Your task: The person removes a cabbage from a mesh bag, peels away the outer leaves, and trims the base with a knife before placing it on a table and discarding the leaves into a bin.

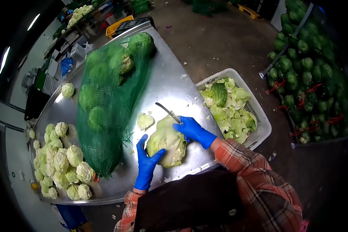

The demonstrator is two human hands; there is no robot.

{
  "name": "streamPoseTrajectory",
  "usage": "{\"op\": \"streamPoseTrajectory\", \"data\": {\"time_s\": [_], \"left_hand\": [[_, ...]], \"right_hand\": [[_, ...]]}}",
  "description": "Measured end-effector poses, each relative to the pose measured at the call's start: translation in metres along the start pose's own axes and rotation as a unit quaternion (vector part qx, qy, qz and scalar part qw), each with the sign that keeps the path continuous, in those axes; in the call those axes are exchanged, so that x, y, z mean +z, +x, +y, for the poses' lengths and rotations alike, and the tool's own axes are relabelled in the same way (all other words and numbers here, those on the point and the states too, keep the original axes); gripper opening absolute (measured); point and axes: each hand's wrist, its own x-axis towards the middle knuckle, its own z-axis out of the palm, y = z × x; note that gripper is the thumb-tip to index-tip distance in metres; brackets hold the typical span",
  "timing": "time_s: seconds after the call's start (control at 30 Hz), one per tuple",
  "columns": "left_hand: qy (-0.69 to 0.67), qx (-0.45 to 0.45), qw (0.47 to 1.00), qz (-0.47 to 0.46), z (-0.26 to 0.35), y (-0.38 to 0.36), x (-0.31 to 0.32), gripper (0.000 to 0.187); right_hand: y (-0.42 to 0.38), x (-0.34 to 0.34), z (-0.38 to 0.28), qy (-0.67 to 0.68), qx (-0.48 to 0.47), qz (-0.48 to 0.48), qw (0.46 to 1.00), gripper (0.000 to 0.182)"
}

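A pale green cabbage (167, 144) rests on the metal table in front of me. My left hand (147, 160), in a blue glove, holds its near left side, thumb and fingers spread around it. In my blue-gloved right hand (193, 130) is a knife (169, 112), its curved blade pointing up and left above the far side of the cabbage. Some of the right fingers are hidden behind the hand and the cabbage. A smaller cut cabbage piece (145, 121) lies just beyond the cabbage, touching neither hand.
A green mesh sack (108, 104) with cabbages lies along the metal table (170, 73). Several trimmed cabbages (62, 160) are heaped at the left. A white crate (262, 123) of leaves stands at the table's right edge. Netted cabbages (307, 73) are stacked farther right.
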Motion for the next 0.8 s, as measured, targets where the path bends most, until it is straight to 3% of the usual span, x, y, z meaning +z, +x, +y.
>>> {"op": "streamPoseTrajectory", "data": {"time_s": [0.03,0.07,0.17,0.2,0.23,0.3,0.37,0.4,0.43,0.5,0.57,0.63,0.67,0.73,0.8], "left_hand": [[0.032,0.082,0.996,-0.019,0.025,0.002,0.015,0.100],[0.181,0.149,0.971,-0.043,0.034,0.006,0.016,0.101],[0.204,0.086,0.969,-0.109,0.017,0.006,-0.007,0.090],[0.136,0.054,0.984,-0.102,0.016,0.001,-0.014,0.087],[0.111,0.024,0.988,-0.106,0.021,-0.001,-0.021,0.088],[0.044,-0.049,0.996,-0.064,0.028,-0.005,-0.029,0.092],[-0.014,-0.108,0.993,-0.049,0.035,-0.006,-0.029,0.089],[-0.058,-0.129,0.989,-0.039,0.035,-0.007,-0.022,0.087],[-0.102,-0.150,0.983,-0.032,0.035,-0.006,-0.015,0.085],[-0.092,-0.114,0.989,-0.003,0.017,-0.004,0.007,0.083],[-0.158,-0.103,0.982,0.027,0.010,-0.006,0.026,0.084],[-0.136,-0.063,0.987,0.054,0.004,-0.007,0.040,0.086],[-0.139,-0.068,0.986,0.063,0.001,-0.007,0.041,0.085],[-0.136,-0.070,0.986,0.064,-0.001,-0.001,0.040,0.083],[-0.128,-0.064,0.988,0.051,0.000,0.008,0.035,0.078]], "right_hand": [[0.000,-0.001,-0.004,-0.015,-0.016,-0.011,1.000,0.033],[0.004,0.002,-0.003,-0.071,-0.008,-0.002,0.997,0.034],[0.031,-0.012,0.050,-0.016,0.000,0.118,0.993,0.037],[0.029,-0.027,0.052,-0.027,0.011,0.153,0.988,0.041],[0.014,-0.036,0.041,0.010,0.092,0.137,0.986,0.050],[-0.004,-0.043,0.028,-0.043,0.110,0.114,0.986,0.058],[0.008,-0.041,0.065,-0.168,-0.123,0.241,0.948,0.060],[-0.005,-0.041,0.050,-0.193,-0.146,0.232,0.942,0.055],[-0.022,-0.039,0.031,-0.125,-0.040,0.121,0.984,0.053],[-0.064,-0.011,0.006,0.005,0.043,-0.051,0.998,0.060],[-0.074,0.001,0.006,-0.031,0.047,-0.024,0.998,0.064],[-0.077,0.013,0.012,-0.035,-0.051,0.043,0.997,0.064],[-0.057,0.019,0.044,-0.139,-0.219,0.149,0.954,0.062],[-0.043,0.019,0.040,-0.196,-0.255,0.177,0.930,0.061],[-0.044,0.001,0.022,-0.103,-0.002,0.025,0.994,0.059]]}}
